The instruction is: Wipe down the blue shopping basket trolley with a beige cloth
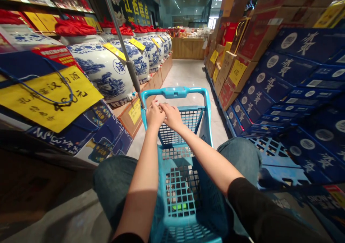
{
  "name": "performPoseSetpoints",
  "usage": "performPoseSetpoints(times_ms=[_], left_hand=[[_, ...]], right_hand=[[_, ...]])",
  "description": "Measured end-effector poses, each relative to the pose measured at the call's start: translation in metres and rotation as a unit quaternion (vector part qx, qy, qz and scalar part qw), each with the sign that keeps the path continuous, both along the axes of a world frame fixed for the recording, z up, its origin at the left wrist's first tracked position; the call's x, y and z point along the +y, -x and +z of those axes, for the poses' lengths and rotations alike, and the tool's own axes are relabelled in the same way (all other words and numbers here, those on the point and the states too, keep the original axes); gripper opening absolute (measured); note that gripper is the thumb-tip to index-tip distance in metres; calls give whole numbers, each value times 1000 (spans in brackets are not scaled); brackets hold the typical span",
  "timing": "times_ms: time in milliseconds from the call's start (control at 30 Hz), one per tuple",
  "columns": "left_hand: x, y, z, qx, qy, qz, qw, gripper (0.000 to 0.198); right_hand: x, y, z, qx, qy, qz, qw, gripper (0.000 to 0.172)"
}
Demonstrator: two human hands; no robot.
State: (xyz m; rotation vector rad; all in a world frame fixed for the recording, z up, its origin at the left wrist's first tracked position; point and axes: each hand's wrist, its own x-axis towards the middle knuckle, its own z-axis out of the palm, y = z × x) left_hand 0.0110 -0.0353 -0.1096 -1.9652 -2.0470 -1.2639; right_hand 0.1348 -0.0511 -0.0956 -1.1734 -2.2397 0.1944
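My left hand [154, 114] and my right hand [172, 115] meet at the upper left of a blue plastic shopping cart [176, 221]. Both are closed, fingertips together; what they hold, if anything, is hidden. Just beyond them rises the left side of the cart's handle [175, 91]. A grey pole [132, 71] slants up and left from that corner, its lower end close to my left fingers. The cart stands between my knees, and a small bright green thing [180, 206] shows through its grid.
Large blue-and-white jars [104, 68] with red cloth tops line the left side. Nearer stands a gift box with a yellow price sign [51, 99]. Stacked blue cartons [280, 70] rise at right on a blue pallet [280, 167]. A tiled aisle [185, 70] runs to a wooden counter [188, 49].
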Motion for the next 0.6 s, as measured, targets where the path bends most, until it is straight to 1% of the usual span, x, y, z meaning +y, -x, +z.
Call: performPoseSetpoints(times_ms=[100,233,333,433,500,567,600], left_hand=[[0,-2,-1,-6,-7,-8,1000,37],[-3,-7,1,-19,9,-5,1000,35],[-7,-12,4,-18,16,-21,999,35],[-10,-19,6,10,6,-86,996,34],[-10,-22,6,26,2,-120,992,37],[-10,-24,6,22,-4,-125,992,43],[-9,-24,6,13,-11,-122,992,46]], right_hand=[[-1,0,-1,3,-3,-19,1000,58],[-1,-2,2,2,3,-8,1000,40],[-2,-8,5,-4,1,-32,999,32],[-2,-22,9,-3,6,-83,997,28],[-1,-35,11,11,22,-135,991,28],[2,-46,13,27,38,-188,981,29],[3,-50,12,31,39,-203,978,31]])
